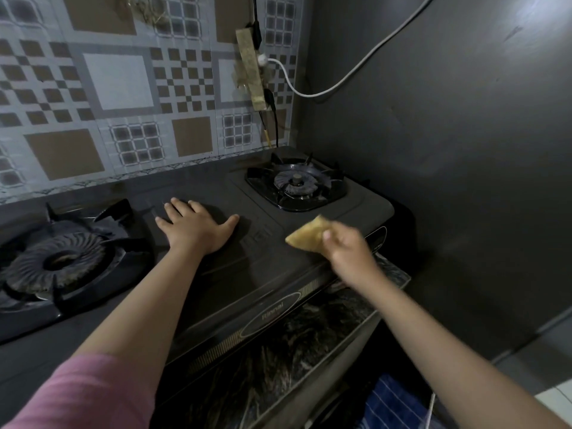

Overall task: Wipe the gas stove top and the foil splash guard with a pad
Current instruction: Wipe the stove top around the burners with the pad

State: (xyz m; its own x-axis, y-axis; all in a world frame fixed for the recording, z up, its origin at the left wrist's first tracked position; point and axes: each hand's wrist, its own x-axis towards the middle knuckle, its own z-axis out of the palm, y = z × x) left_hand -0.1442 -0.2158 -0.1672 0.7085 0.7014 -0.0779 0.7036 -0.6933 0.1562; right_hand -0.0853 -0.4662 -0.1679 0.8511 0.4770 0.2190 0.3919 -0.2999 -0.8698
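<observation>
A dark two-burner gas stove (266, 267) fills the middle of the view, with one burner at the left (62, 258) and one at the back right (295, 182). My left hand (195, 227) lies flat on the stove top between the burners, fingers spread. My right hand (346, 249) grips a yellow pad (305, 235) at the stove's right front part; the hand and pad are blurred. The patterned foil splash guard (123, 97) covers the wall behind the stove.
A power strip (250, 69) with a white cable (340, 82) and black cords hangs on the splash guard above the right burner. A dark grey wall (448, 150) stands close on the right. A marbled counter edge (325, 335) runs under the stove; blue striped cloth (393, 404) lies below.
</observation>
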